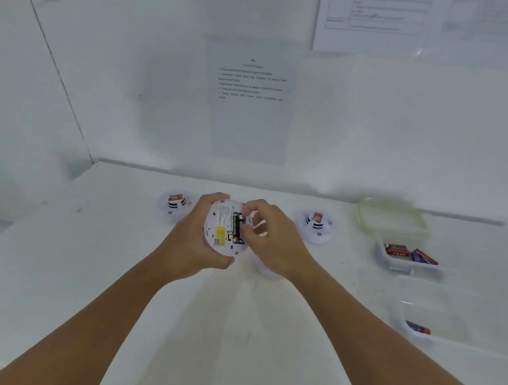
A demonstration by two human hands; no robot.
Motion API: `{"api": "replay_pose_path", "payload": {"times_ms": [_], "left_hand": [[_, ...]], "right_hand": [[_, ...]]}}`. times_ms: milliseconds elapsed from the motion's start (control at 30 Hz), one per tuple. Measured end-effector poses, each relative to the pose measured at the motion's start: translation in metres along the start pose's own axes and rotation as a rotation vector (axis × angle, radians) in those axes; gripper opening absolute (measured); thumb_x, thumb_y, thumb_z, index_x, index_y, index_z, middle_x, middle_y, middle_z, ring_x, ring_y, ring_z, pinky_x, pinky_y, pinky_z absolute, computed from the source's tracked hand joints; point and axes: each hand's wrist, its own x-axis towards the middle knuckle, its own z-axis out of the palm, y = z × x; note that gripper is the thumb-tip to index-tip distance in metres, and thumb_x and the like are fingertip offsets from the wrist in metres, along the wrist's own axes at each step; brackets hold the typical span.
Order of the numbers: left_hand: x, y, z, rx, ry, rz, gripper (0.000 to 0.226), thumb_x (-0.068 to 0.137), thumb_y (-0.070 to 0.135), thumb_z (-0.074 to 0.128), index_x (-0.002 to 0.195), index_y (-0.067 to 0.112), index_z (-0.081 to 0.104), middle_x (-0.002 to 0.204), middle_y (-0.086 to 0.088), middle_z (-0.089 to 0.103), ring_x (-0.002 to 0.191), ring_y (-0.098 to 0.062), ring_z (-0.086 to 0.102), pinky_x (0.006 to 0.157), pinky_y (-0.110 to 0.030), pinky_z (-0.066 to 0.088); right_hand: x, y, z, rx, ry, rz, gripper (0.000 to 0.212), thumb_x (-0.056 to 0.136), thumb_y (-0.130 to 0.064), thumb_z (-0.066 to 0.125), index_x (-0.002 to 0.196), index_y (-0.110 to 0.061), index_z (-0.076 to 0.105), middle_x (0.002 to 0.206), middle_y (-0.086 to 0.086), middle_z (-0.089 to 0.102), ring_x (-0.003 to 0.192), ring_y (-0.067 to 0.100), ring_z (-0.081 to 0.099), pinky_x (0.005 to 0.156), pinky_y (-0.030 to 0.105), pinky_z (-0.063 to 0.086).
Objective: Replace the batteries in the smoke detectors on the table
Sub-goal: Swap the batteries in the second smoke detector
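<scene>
both hands (pixel 231 234) on smoke detector (pixel 224 227), perhaps battery

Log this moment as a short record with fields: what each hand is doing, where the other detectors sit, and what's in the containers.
left hand: left hand grips the held smoke detector, its back side toward the camera
right hand: right hand has fingertips at the battery compartment; whether they pinch a battery is unclear
other detectors: left detector and right detector lie on the table
far container: far container holds several batteries, green lid behind it
near container: near container holds a battery
</scene>
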Motion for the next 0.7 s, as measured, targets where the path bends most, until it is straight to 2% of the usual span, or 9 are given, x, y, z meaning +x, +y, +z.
{"api": "replay_pose_path", "payload": {"times_ms": [100,200,233,300,367,433,500,600,700], "left_hand": [[0.014,0.005,0.024,-0.024,-0.045,0.02,0.102,0.061,-0.014,0.088,0.14,0.029,0.04,0.115,0.019,0.064,0.106,-0.013,0.068,0.075,-0.04,0.063],[0.026,0.015,0.046,-0.046,-0.083,0.028,0.102,0.057,0.002,0.092,0.139,0.038,0.042,0.123,0.009,0.063,0.113,-0.022,0.067,0.083,-0.051,0.062],[0.029,0.02,0.054,-0.052,-0.088,0.033,0.103,0.056,0.006,0.092,0.139,0.037,0.042,0.125,0.008,0.063,0.114,-0.022,0.066,0.085,-0.052,0.062],[0.036,0.028,0.07,-0.068,-0.096,0.052,0.104,0.055,0.006,0.093,0.141,0.034,0.041,0.124,0.009,0.063,0.115,-0.019,0.065,0.087,-0.043,0.061],[0.042,0.035,0.089,-0.092,-0.12,0.071,0.104,0.058,-0.004,0.093,0.142,0.03,0.041,0.121,0.013,0.063,0.112,-0.015,0.066,0.081,-0.033,0.06],[0.046,0.039,0.11,-0.118,-0.138,0.08,0.103,0.061,-0.011,0.09,0.142,0.028,0.04,0.122,0.011,0.063,0.109,-0.014,0.066,0.073,-0.028,0.059],[0.049,0.044,0.132,-0.13,-0.148,0.091,0.102,0.062,-0.01,0.091,0.141,0.029,0.04,0.127,0.004,0.062,0.112,-0.016,0.066,0.077,-0.03,0.061],[0.052,0.053,0.164,-0.152,-0.189,0.088,0.102,0.059,0.001,0.093,0.14,0.032,0.04,0.129,0.001,0.061,0.114,-0.02,0.066,0.087,-0.039,0.062],[0.054,0.061,0.189,-0.165,-0.241,0.096,0.102,0.059,0.003,0.094,0.141,0.032,0.041,0.131,0.002,0.058,0.116,-0.016,0.064,0.089,-0.038,0.061]], "right_hand": [[-0.012,0.012,-0.025,0.015,0.051,0.022,0.015,0.094,-0.022,0.063,0.106,-0.03,0.057,0.102,0.002,0.062,0.086,0.016,0.067,0.072,0.029,0.056],[-0.026,0.023,-0.046,0.005,0.092,0.034,0.016,0.097,-0.026,0.061,0.112,-0.031,0.057,0.104,0.001,0.063,0.087,0.014,0.067,0.076,0.033,0.059],[-0.031,0.026,-0.053,0.003,0.118,0.037,0.018,0.098,-0.027,0.06,0.115,-0.032,0.058,0.105,-0.001,0.063,0.087,0.012,0.066,0.078,0.032,0.058],[-0.041,0.034,-0.066,-0.036,0.173,0.03,0.024,0.099,-0.031,0.059,0.123,-0.034,0.058,0.109,-0.005,0.061,0.089,0.008,0.065,0.082,0.032,0.057],[-0.052,0.042,-0.079,-0.093,0.227,0.023,0.027,0.1,-0.034,0.058,0.127,-0.035,0.059,0.112,-0.006,0.06,0.093,0.007,0.064,0.086,0.035,0.056],[-0.064,0.049,-0.093,-0.135,0.297,0.015,0.027,0.1,-0.032,0.06,0.127,-0.032,0.06,0.112,-0.009,0.057,0.099,0.008,0.059,0.089,0.035,0.053],[-0.076,0.054,-0.107,-0.174,0.387,0.009,0.024,0.098,-0.032,0.062,0.122,-0.031,0.061,0.109,-0.012,0.054,0.102,0.012,0.054,0.09,0.036,0.05],[-0.091,0.062,-0.129,-0.212,0.443,0.041,0.017,0.097,-0.033,0.063,0.113,-0.031,0.061,0.105,-0.01,0.062,0.097,0.013,0.056,0.09,0.038,0.048],[-0.107,0.064,-0.151,-0.09,0.476,0.098,0.011,0.095,-0.025,0.067,0.105,-0.028,0.063,0.096,-0.012,0.068,0.091,0.008,0.064,0.081,0.027,0.053]]}}
